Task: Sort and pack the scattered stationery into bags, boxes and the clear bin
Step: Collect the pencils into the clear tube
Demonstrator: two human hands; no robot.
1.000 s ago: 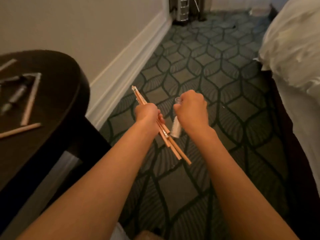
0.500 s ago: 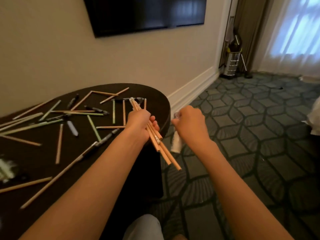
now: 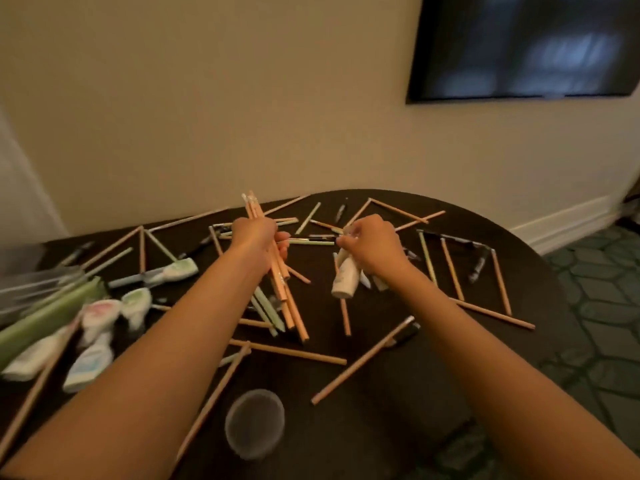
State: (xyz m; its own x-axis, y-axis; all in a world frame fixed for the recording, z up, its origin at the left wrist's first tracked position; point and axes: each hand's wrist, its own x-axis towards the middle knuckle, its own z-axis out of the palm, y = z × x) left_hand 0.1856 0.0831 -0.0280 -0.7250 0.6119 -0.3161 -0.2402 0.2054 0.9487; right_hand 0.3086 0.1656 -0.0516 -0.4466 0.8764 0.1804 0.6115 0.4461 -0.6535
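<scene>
Your left hand [image 3: 258, 237] is clamped round a bundle of wooden pencils [image 3: 282, 285], held tilted above the desk [image 3: 398, 403], erasers pointing away from you. Your right hand [image 3: 372, 244] grips a small white bottle [image 3: 343, 277], with its base hanging down toward you, above the middle of the desk. Loose pencils [image 3: 287, 351] and black pens [image 3: 479, 266] lie scattered across the dark top. A clear cup [image 3: 254, 424] stands near the front edge between your forearms. Blurred white tubes [image 3: 93, 362] lie at far left.
</scene>
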